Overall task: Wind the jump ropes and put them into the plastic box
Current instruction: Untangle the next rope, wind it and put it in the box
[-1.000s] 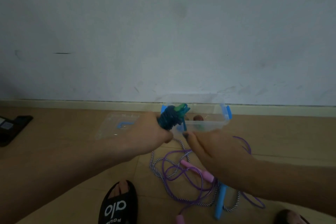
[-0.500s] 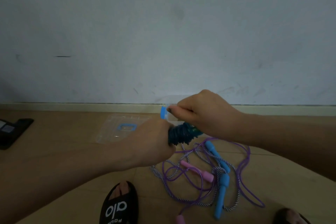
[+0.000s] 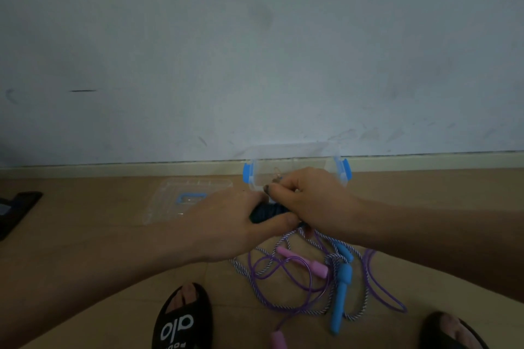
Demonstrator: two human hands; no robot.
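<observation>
Between both hands, dark wound rope point(image 3: 268, 211)

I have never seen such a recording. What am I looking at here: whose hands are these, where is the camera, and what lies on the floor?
There is no machine: a person wears a camera on the head, looking down at their own hands. The left hand and right hand both grip a dark wound jump rope. Behind them stands a clear plastic box with blue clips; its lid lies to the left. On the wooden floor lie tangled ropes: one with pink handles, one with blue handles. Below are the person's black sandals.
</observation>
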